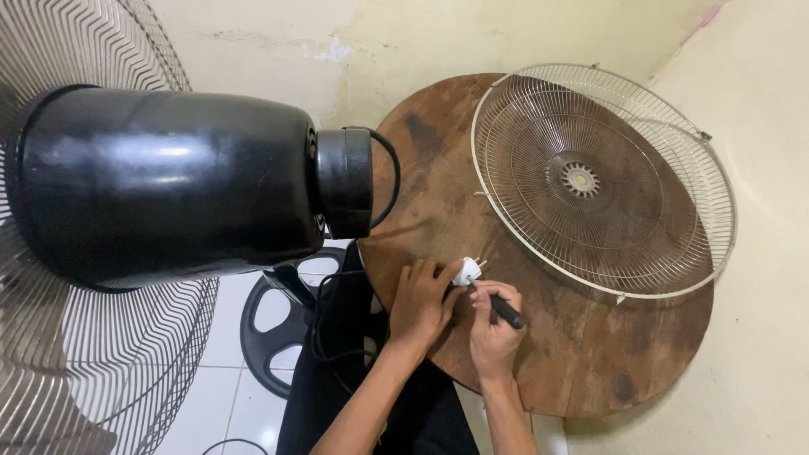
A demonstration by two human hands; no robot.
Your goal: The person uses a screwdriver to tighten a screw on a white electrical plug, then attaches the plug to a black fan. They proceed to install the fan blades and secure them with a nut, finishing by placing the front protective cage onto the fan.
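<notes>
A small white electrical plug [467, 271] with two metal pins rests on a round brown wooden table [590, 345]. My left hand [419, 303] grips the plug from the left. My right hand [492, 324] holds a black-handled tool [506, 313], probably a screwdriver, with its tip at the plug. A large black fan motor housing [160, 181] fills the left of the view, with a black cord [389, 177] looping from its rear cap.
A detached wire fan guard [602, 181] lies on the far side of the table. The fan's rear grille [84, 371] sits at the left. A black fan base [274, 329] stands on white tiles. Cream walls close in behind and to the right.
</notes>
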